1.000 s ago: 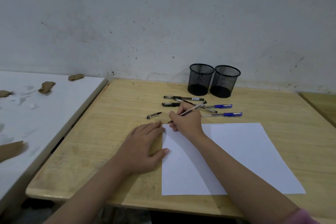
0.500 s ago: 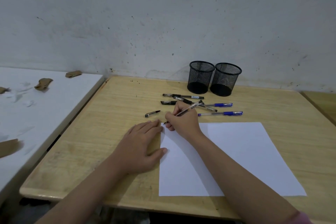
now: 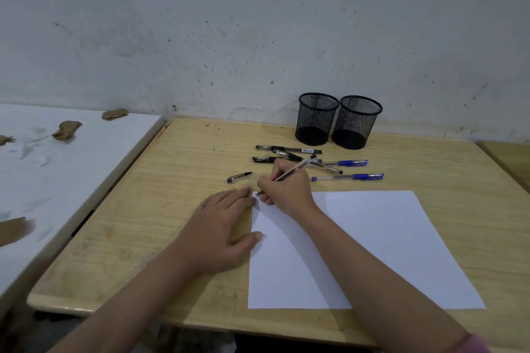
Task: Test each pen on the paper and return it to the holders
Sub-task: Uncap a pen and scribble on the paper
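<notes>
Center frame, right hand [image 3: 286, 189] pinches a pen [image 3: 295, 168] at the paper's [image 3: 372, 238] corner; left hand [image 3: 220, 226] lies flat beside. Loose pens [image 3: 347, 177] and two mesh holders [image 3: 317, 119] sit behind on the wooden desk [image 3: 172, 180], against a scuffed wall [image 3: 258, 23].

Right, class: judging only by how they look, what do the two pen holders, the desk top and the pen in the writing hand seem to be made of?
Pen holders: probably metal mesh painted matt black; see-through grid walls, solid rims.
Desk top: pale wood or wood-look laminate; visible grain, slight sheen.
Pen gripped by the right hand: likely clear plastic barrel.
</notes>
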